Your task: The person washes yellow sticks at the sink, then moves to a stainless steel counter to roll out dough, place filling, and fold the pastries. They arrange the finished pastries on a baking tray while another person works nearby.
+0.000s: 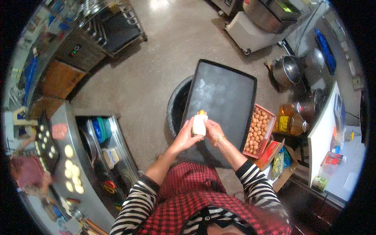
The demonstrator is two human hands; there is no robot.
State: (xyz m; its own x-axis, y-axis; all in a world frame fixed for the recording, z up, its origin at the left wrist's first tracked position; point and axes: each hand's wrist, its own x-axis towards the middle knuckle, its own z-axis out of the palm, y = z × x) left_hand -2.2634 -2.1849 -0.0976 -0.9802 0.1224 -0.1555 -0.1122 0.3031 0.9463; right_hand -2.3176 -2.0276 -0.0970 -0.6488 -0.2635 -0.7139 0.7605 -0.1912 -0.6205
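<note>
My left hand (187,134) and my right hand (213,130) together hold a pale dough-like piece (199,125). An orange-red tip sticks out of its far end; what that is, I cannot tell. A gold bangle circles my right wrist. Below both hands lies a large dark baking tray (223,88) with a raised rim and whitish smears on its surface. The tray overlaps a round black tub (173,108), whose left side shows. Beside the tray's right edge, nearest my right hand, sits a red plastic crate (269,133) filled with brown eggs (258,126).
To the left, a steel worktable (88,202) bears flattened dough ovals (73,173). Another person (28,173) works behind it by a dark tray (45,144) with dough pieces. On the right are an open cardboard box (286,173), oil jugs (289,123) and a steel pot (289,70).
</note>
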